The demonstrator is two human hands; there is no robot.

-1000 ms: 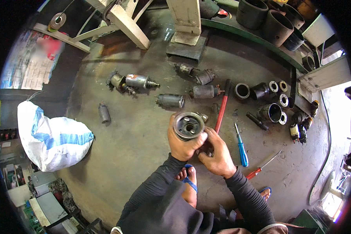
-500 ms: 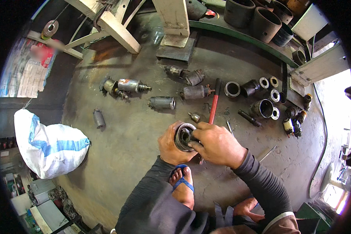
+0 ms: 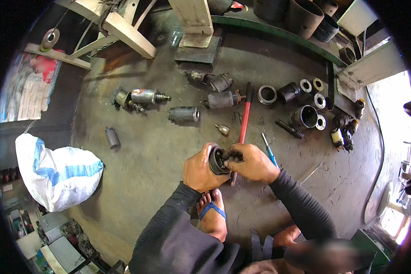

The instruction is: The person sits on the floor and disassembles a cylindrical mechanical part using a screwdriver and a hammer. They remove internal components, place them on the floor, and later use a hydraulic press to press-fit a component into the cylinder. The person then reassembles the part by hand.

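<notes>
My left hand (image 3: 198, 168) is wrapped around a short round metal housing (image 3: 218, 165), dark inside with a ribbed rim, tilted so its opening faces right. My right hand (image 3: 253, 164) has its fingers bent together at that opening; whatever is between the blackened fingertips is hidden. Just beyond my hands, a red-handled bar (image 3: 245, 121) lies on the floor, its near end beside the housing. A screwdriver with a blue handle (image 3: 271, 155) lies partly behind my right hand. A small metal part with a narrow tip (image 3: 222, 129) rests ahead of the housing.
Cylindrical motor parts (image 3: 184, 114) lie scattered ahead. Dark housings (image 3: 303, 117) and pale rings (image 3: 319, 100) sit to the right. At left stands a white and blue sack (image 3: 61, 176). A white metal post (image 3: 194, 23) and a shelf edge (image 3: 278, 37) bound the far side.
The housing has tipped, turning its opening toward the right. My right fingers have drawn back slightly and curled at its rim. More of the screwdriver's blue handle shows. The whole view has shifted slightly.
</notes>
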